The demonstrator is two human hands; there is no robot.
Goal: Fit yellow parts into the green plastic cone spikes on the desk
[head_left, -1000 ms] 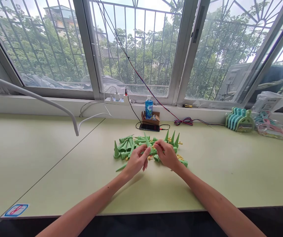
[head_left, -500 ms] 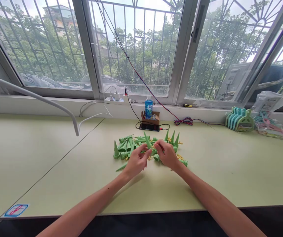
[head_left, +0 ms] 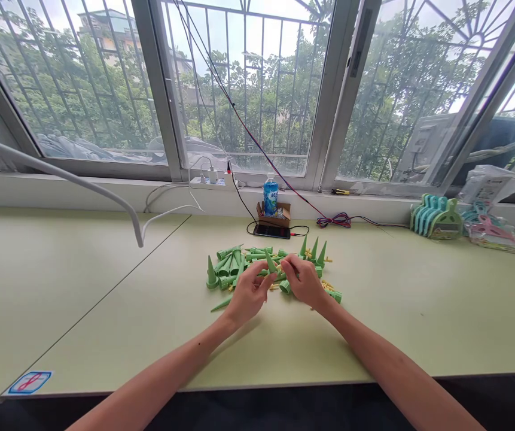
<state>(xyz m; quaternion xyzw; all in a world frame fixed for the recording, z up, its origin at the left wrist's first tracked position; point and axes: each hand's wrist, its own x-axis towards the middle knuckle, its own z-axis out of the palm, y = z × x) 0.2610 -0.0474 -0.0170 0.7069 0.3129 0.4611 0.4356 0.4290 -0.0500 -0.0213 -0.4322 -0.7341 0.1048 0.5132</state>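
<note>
A heap of green plastic cones (head_left: 232, 266) with small yellow parts lies on the pale green table (head_left: 410, 311). Over the middle of the heap, my left hand (head_left: 249, 294) is closed on a green cone (head_left: 270, 262) that points up and away. My right hand (head_left: 302, 281) meets it from the right, fingers pinched at the cone's lower end; what they pinch is too small to name. Three cones (head_left: 314, 251) stand upright just behind my right hand.
A phone (head_left: 271, 231) on a cable, a small cardboard box and a blue-labelled bottle (head_left: 270, 195) sit behind the heap by the window sill. Teal plastic holders (head_left: 435, 218) and bagged items (head_left: 490, 231) lie far right. A white bent tube (head_left: 60, 176) hangs over the left.
The held cone has sunk a little and my two hands have closed in on each other; the heap has not moved.
</note>
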